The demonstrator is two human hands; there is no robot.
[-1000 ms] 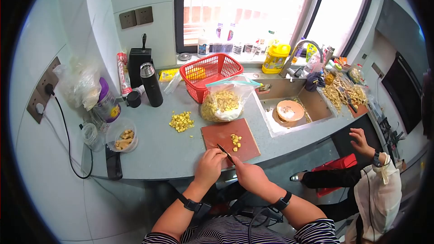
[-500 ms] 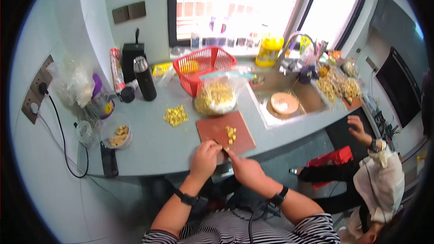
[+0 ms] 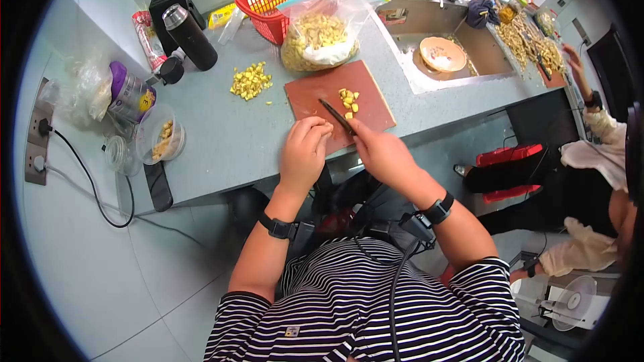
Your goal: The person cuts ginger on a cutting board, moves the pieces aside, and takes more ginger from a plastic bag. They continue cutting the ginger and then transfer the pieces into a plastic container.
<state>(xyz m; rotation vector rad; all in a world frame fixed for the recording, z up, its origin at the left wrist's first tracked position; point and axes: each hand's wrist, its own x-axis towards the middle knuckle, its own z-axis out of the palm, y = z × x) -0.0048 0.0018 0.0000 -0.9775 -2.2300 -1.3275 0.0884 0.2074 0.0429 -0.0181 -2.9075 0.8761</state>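
My right hand (image 3: 386,157) is closed round the handle of a dark-bladed knife (image 3: 334,115), whose blade points up and left over the reddish-brown cutting board (image 3: 308,94). Beside the blade, my left hand (image 3: 305,151) rests at the board's front edge with its fingers pressed together on a small pale piece (image 3: 329,130), mostly covered by the fingertips. Several cut yellowish pieces (image 3: 349,99) lie on the board right of the knife. A pile of chopped pieces (image 3: 251,81) sits on the counter to the left. Behind the board stands an open clear bag of chopped pieces (image 3: 320,40).
A red basket (image 3: 258,21), a black flask (image 3: 191,39) and a tub (image 3: 176,144) stand on the counter (image 3: 221,141). A phone (image 3: 158,188) lies at its left edge. The sink (image 3: 483,40) holds a bowl (image 3: 443,55). A co-worker's hand (image 3: 577,64) is at far right.
The view has tilted downward, so the counter appears higher and more of my shirt shows. The knife blade now lies clear of my left fingers, pointing up and left across the board.
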